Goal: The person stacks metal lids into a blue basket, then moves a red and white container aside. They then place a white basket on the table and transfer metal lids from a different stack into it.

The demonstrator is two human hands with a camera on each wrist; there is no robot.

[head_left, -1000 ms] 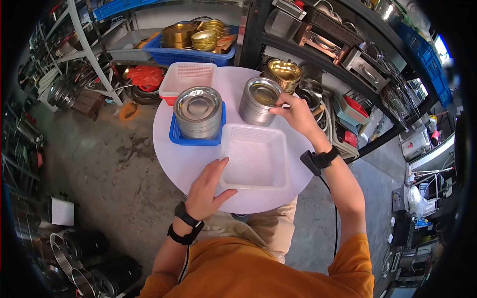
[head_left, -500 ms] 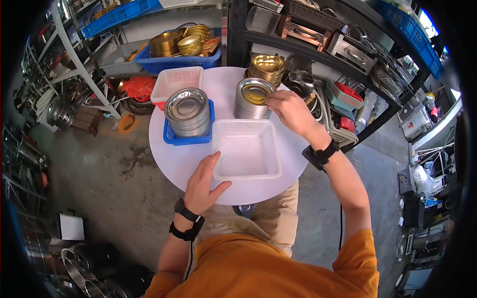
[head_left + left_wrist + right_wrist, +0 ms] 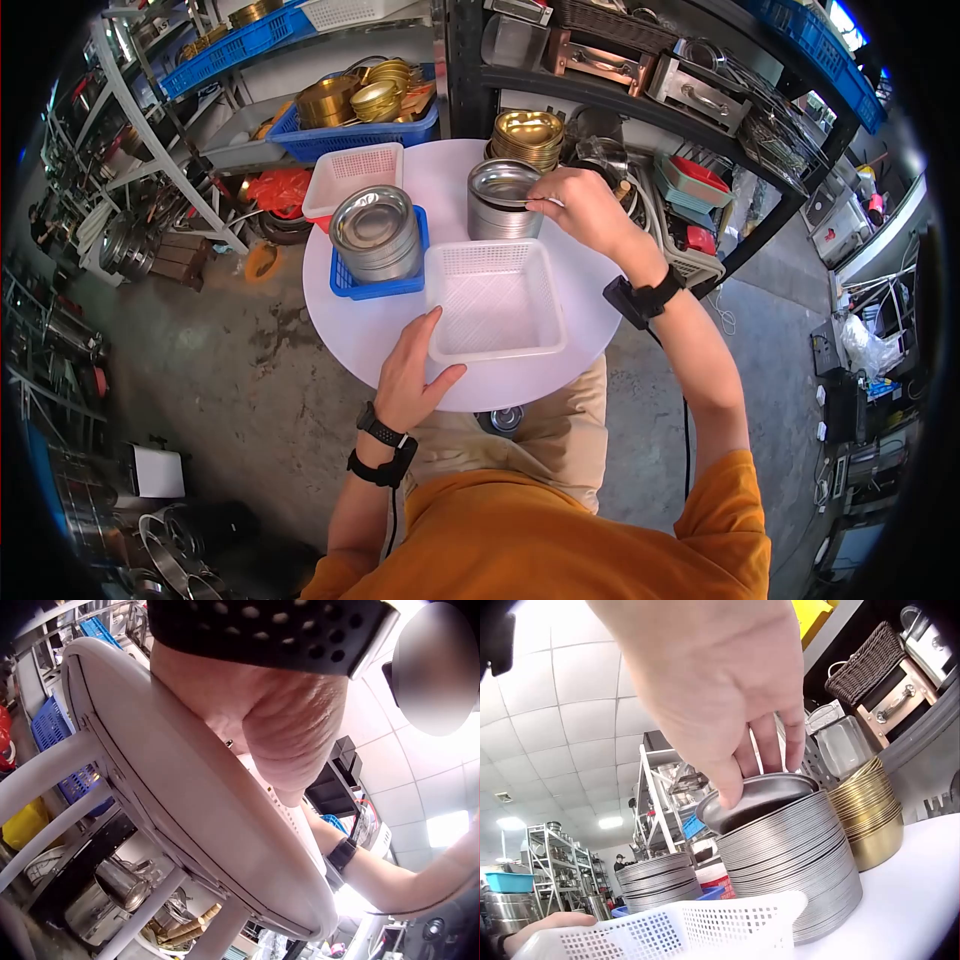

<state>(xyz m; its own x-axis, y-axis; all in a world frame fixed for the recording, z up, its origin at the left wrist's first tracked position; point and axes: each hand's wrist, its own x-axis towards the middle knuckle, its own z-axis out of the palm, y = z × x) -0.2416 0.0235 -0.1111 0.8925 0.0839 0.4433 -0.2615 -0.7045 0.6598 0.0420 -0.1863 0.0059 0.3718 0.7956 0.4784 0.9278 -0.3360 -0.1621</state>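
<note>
In the head view my right hand (image 3: 585, 212) pinches the rim of a shallow round metal dish (image 3: 500, 181) on top of a tall stack of like dishes (image 3: 503, 224). From the right wrist view, the dish (image 3: 759, 796) is tilted, with a dark gap between it and the stack (image 3: 799, 862) below. The thumb lies along its near side, the other fingers beyond the rim. My left hand (image 3: 407, 372) rests with straight fingers at the left front corner of a white plastic basket (image 3: 497, 354), thumb spread apart. Nothing lies in that basket.
Another dish stack (image 3: 376, 235) stands in a blue basket (image 3: 378, 288) at the left of the round white table (image 3: 345, 335). Behind it is a white basket (image 3: 355, 168) above a red one. Gold heart-shaped dishes (image 3: 530, 130) are piled at the back right, near a dark shelf (image 3: 600, 98).
The top dish's near edge has risen from the stack in my right hand's pinch, exposing a dark gap. My left hand stays at the basket. The head view has shifted slightly.
</note>
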